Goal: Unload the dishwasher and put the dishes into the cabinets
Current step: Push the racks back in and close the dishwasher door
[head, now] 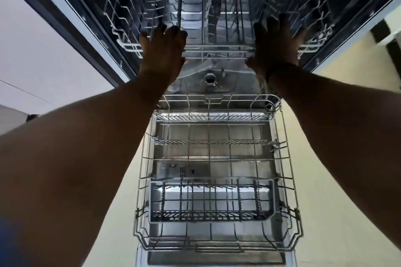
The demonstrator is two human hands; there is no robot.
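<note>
Hands, left [163,44] and right [275,46], press straight fingers [272,21] against upper wire rack [217,52], gripping nothing.

lower rack [217,158] pulled out, upper rack [217,50] inside

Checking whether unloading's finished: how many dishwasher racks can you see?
2: the upper rack, under the left hand and right hand, and the lower rack, pulled out. Both look empty.

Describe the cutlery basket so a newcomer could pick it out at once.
Start at the pulled-out lower wire rack of the open stainless-steel dishwasher. Near its front sits the grey plastic cutlery basket. Unlike the thin wire around it, it is a boxy grid of thick bars.
</note>
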